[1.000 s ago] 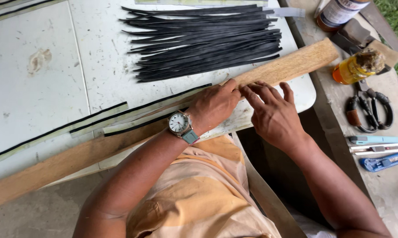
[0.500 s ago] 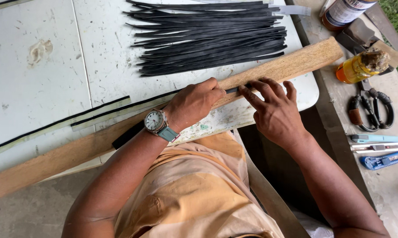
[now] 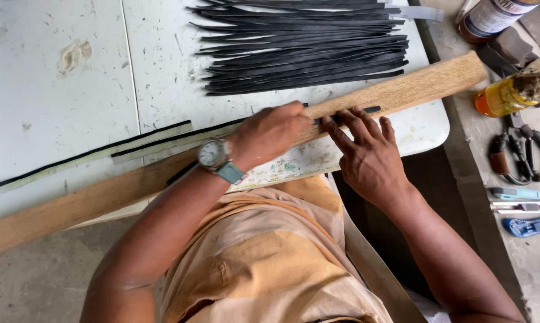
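we see the long wooden board [image 3: 395, 93] lying aslant over the near edge of the white table [image 3: 72, 101]. on the board, a thin black strip [image 3: 344, 113] lies along its length. the left hand [image 3: 270, 133], wristwatch [image 3: 213, 155] behind it, presses closed on the board over the strip; the right hand [image 3: 368, 152], just beside it, spreads its fingers [image 3: 356, 122] flat on the strip. beyond the board lies a pile of black strips [image 3: 306, 48]; off its far end, a yellow bottle [image 3: 509, 93] and pliers [image 3: 521, 155].
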